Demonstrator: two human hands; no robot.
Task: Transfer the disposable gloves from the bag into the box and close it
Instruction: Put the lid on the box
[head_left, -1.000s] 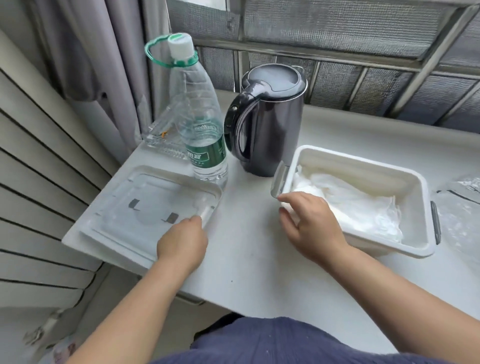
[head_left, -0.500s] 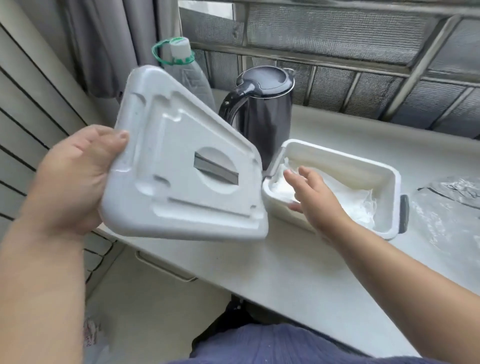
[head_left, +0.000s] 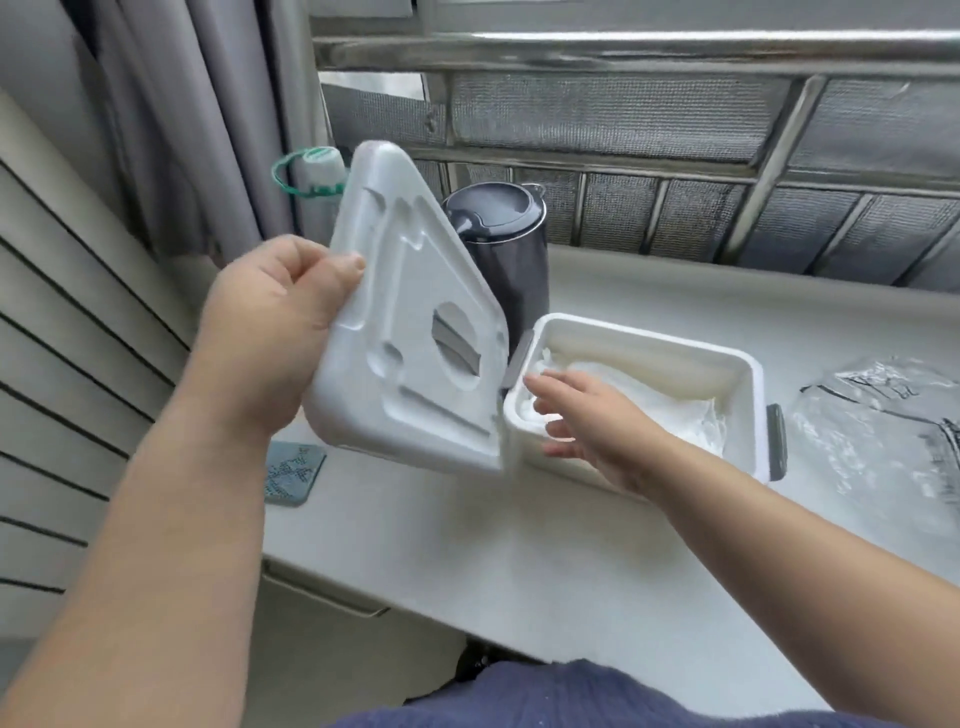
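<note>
Head view: the left hand (head_left: 275, 332) grips the lid (head_left: 415, 353) by its left edge, tilted, just left of the box (head_left: 748, 374) on the worktop (head_left: 519, 545). The right hand (head_left: 587, 421) lies loosely spread, holding nothing, over the gloves (head_left: 675, 400) heaped inside the box. Likely risks: glove edges trapped under the rim stop the lid seating, or the lid nips those fingers or bumps the kettle (head_left: 498, 234) behind it.
</note>
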